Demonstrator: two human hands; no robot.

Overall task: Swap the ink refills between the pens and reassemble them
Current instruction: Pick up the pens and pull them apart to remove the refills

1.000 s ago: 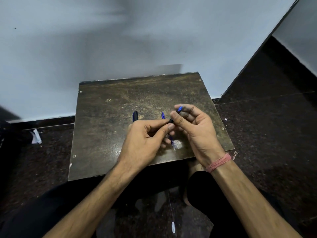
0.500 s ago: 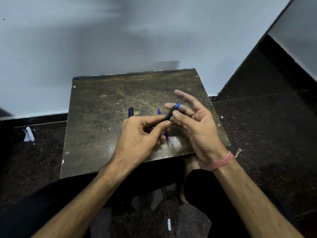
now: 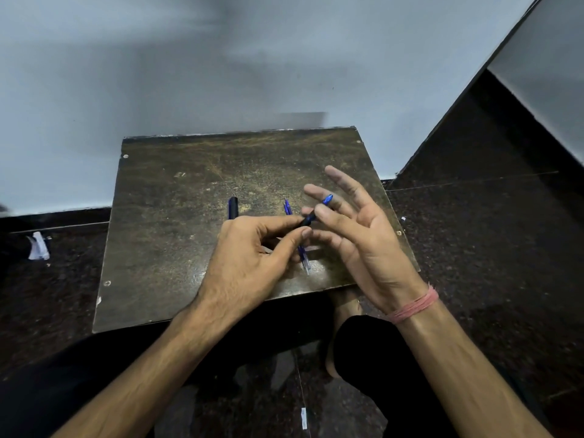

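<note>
My left hand (image 3: 249,260) pinches a dark pen barrel with a blue end (image 3: 327,199) between thumb and forefinger, just above the small table (image 3: 177,235). My right hand (image 3: 366,241) is beside it with palm up and fingers spread; one fingertip rests near the barrel, without gripping it. A second blue pen (image 3: 304,262) with a clear tip lies on the table, partly hidden under both hands. A black pen part (image 3: 233,207) sticks out behind my left hand; whether that hand holds it, I cannot tell.
The table is a low, worn, dark board against a pale wall (image 3: 221,74). Dark speckled floor surrounds it, with a white paper scrap (image 3: 38,246) at the left. My legs in dark clothing sit below the table's near edge.
My right hand has let go of the pen's blue end and spread its fingers wide. My left hand keeps its pinch on the barrel. The view shifted slightly.
</note>
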